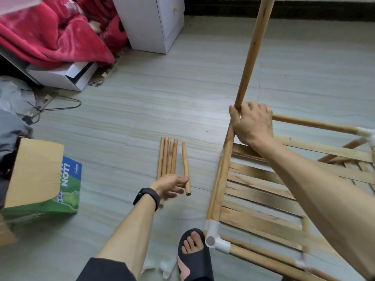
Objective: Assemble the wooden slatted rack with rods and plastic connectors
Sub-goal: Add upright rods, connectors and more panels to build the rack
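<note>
A partly built wooden rack [261, 191] with slats and white plastic connectors [216, 238] lies on the floor at the right. My right hand [252, 122] grips its far corner, where a long upright rod [253, 51] rises toward the top of the view. Left of the rack, several short wooden rods [167, 157] lie side by side. My left hand [171, 185] pinches the near end of one separate short rod [185, 167], which rests on the floor.
My foot in a black slipper [193, 254] stands by the rack's near corner, with white connectors [166, 269] beside it. A green cardboard box [40, 183] sits at the left. A red blanket [52, 31], white boxes [67, 76] and a white cabinet [152, 23] lie further back.
</note>
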`<state>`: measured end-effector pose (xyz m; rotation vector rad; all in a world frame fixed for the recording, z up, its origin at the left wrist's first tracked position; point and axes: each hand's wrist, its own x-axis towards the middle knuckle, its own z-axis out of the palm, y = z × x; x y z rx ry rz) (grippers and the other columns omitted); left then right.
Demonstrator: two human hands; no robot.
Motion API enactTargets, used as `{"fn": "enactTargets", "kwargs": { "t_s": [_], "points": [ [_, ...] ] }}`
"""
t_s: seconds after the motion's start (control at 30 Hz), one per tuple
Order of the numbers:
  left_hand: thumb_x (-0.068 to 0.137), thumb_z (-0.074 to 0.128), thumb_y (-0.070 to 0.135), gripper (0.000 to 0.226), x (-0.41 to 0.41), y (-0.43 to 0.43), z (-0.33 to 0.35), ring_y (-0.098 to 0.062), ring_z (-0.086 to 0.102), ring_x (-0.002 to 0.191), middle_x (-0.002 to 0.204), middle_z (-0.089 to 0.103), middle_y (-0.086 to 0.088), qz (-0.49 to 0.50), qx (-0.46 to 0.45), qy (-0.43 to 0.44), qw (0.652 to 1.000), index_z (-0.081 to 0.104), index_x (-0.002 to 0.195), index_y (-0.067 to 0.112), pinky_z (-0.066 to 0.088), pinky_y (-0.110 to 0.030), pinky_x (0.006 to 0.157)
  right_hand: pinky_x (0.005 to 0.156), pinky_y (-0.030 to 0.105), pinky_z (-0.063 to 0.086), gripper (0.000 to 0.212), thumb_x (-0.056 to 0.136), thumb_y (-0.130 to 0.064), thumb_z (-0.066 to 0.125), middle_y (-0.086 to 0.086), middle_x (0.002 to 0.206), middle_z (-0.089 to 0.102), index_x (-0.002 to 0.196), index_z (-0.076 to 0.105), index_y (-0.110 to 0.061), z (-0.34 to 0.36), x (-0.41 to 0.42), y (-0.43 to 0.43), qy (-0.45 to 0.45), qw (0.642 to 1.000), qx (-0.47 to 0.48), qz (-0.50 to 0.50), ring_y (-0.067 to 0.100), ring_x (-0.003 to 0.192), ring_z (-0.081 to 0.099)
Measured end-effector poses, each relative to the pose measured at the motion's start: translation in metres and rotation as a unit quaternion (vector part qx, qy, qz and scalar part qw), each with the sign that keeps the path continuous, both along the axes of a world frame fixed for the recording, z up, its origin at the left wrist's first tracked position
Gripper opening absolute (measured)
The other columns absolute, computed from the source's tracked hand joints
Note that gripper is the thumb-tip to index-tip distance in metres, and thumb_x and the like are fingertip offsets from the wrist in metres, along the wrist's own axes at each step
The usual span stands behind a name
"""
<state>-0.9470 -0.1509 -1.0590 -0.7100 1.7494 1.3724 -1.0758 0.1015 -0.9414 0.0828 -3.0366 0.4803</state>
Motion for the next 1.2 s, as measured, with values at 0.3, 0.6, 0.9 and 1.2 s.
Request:
{"fn": "enactTargets", "kwargs": {
  "t_s": [0.3,0.6,0.9,1.2],
  "points": [
    [0.101,0.059,0.035,0.031,0.013,0.008,0.148,-0.013,0.066,0.09,0.121,0.073,-0.001,-0.053,0.084,0.179,0.979,0.064,0.127,0.019,0.041,-0.023,0.066,0.123,0.051,0.02,0.111,0.077,-0.089,0.024,0.014,0.164,0.025,0.158,0.024,-0.013,0.053,0.039,0.045,-0.166,0.982,0.044,0.082,0.032,0.151,0.022],
    [0.103,0.056,0.033,0.019,0.022,0.116,0.239,-0.014,0.072,0.09,0.11,0.074,-0.003,-0.326,-0.003,0.309,0.893,0.062,0.118,0.023,0.053,-0.026,0.078,0.097,0.039,0.054,0.067,0.081,-0.064,0.064,-0.001,0.123,0.07,0.135,0.053,-0.025,0.142,0.14,0.1,-0.166,0.885,-0.432,0.047,0.015,0.11,0.069],
    [0.099,0.059,0.044,0.018,-0.011,0.274,0.237,-0.007,0.067,0.087,0.1,0.075,0.007,-0.437,-0.139,0.441,0.772,0.063,0.109,0.029,0.051,-0.024,0.071,0.086,0.04,0.058,0.024,0.11,-0.027,0.041,0.011,0.098,0.07,0.116,0.055,-0.008,0.16,0.149,0.192,0.026,0.723,-0.672,-0.156,0.023,0.086,0.073],
    [0.089,0.053,0.065,0.039,-0.04,0.327,0.191,-0.016,0.055,0.111,0.121,0.062,0.007,-0.508,-0.218,0.446,0.704,0.064,0.111,0.035,0.046,-0.035,0.082,0.085,0.042,0.061,0.023,0.108,-0.031,0.047,0.011,0.106,0.073,0.119,0.055,-0.012,0.118,0.138,0.261,0.045,0.734,-0.631,-0.247,0.026,0.092,0.075]
  ]
}}
